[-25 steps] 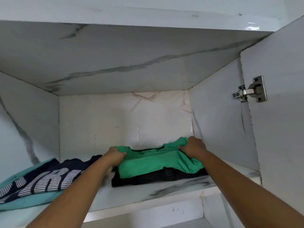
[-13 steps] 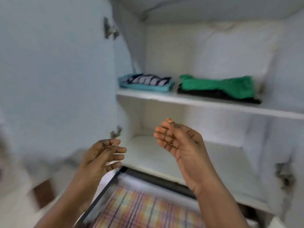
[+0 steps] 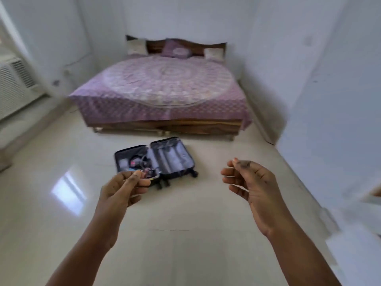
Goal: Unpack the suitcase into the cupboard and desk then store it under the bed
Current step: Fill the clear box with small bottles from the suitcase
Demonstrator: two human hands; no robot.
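A dark suitcase (image 3: 171,157) lies wide open on the pale floor, a short way in front of the bed (image 3: 165,89). Its left half holds several small items and cables; its right half shows only grey lining. My left hand (image 3: 121,188) hangs in the air in front of the suitcase's near left corner, fingers loosely curled, holding nothing. My right hand (image 3: 249,180) floats to the right of the suitcase, fingers relaxed and empty. The cupboard is out of view.
The bed has a purple patterned cover, three pillows (image 3: 177,51) and a low wooden frame (image 3: 165,127) with a narrow gap beneath. A white air conditioner unit (image 3: 14,83) sits at the left wall. A white wall (image 3: 329,100) runs along the right.
My hands let go of the green garment on the cupboard shelf and pulled back. My view has turned from the cupboard to the room, now facing the suitcase and bed.
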